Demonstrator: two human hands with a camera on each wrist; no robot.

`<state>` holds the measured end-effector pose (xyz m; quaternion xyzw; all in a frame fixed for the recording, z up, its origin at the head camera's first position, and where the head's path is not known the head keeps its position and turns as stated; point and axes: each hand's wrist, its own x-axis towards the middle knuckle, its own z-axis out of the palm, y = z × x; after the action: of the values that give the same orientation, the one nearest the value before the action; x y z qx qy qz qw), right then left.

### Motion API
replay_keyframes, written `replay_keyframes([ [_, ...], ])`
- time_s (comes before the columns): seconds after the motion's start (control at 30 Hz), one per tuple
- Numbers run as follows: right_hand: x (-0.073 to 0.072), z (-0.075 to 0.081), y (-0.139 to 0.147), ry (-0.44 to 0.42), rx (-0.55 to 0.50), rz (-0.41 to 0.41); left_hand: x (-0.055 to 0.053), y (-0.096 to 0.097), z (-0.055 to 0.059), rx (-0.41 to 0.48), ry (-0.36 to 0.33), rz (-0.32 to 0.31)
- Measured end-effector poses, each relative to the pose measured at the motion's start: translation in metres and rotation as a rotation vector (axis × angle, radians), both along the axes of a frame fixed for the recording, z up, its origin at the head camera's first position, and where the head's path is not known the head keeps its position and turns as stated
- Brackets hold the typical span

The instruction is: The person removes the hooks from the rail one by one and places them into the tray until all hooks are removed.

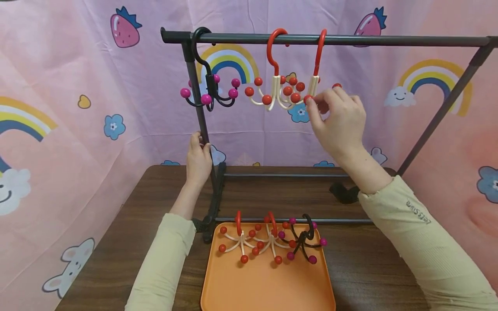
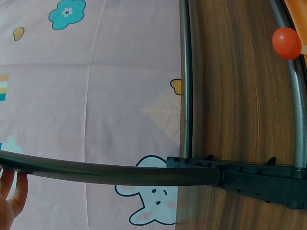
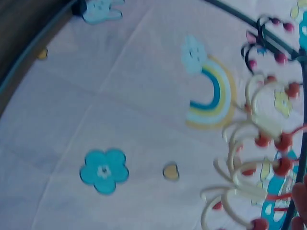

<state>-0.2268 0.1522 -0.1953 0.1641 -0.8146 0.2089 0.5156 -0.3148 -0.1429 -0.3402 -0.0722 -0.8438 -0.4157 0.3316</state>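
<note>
My right hand [image 1: 342, 116] is raised at a cream multi-arm hanger [image 1: 313, 84] with a red hook and red ball tips. Its thumb and forefinger pinch at the hanger's lower arms, beside a red ball. That hanger hangs by its hook from the dark metal rack's top bar [image 1: 389, 41]. A matching hanger [image 1: 276, 86] hangs just left of it, their arms overlapping in the head view. Farther left hangs a black hanger [image 1: 210, 86] with magenta balls. Lower down, my left hand [image 1: 199, 162] holds the rack's left post [image 2: 115, 173], fingers behind it.
An orange tray [image 1: 268, 285] lies in front of the rack on the wooden table [image 1: 128, 242]. Two cream-and-red hangers [image 1: 242, 237] and a black-and-magenta hanger [image 1: 303, 239] stand at its far end. Lower crossbars [image 1: 288, 175] span the rack's base. Patterned cloth surrounds the table.
</note>
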Motion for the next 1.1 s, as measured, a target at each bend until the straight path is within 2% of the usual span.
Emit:
replay_keyframes([
  [0.17, -0.011, 0.019, 0.008, -0.061, -0.059, -0.072, 0.000, 0.000, 0.000, -0.004, -0.002, 0.011],
  [0.43, -0.028, 0.040, 0.012, -0.303, -0.135, -0.141, 0.001, 0.000, -0.001, -0.010, -0.005, 0.020],
  [0.57, -0.037, 0.049, 0.011, -0.377, -0.157, -0.129, 0.003, 0.000, -0.001, -0.004, -0.006, 0.021],
  [0.73, -0.045, 0.057, 0.006, -0.431, -0.170, -0.085, 0.003, 0.001, -0.001, -0.009, -0.012, 0.033],
  [0.83, -0.048, 0.060, 0.003, -0.462, -0.180, -0.086, 0.002, 0.001, -0.001, -0.010, -0.011, 0.030],
  [1.1, -0.052, 0.064, 0.000, -0.434, -0.186, -0.101, 0.001, 0.000, -0.001, -0.013, -0.009, 0.027],
])
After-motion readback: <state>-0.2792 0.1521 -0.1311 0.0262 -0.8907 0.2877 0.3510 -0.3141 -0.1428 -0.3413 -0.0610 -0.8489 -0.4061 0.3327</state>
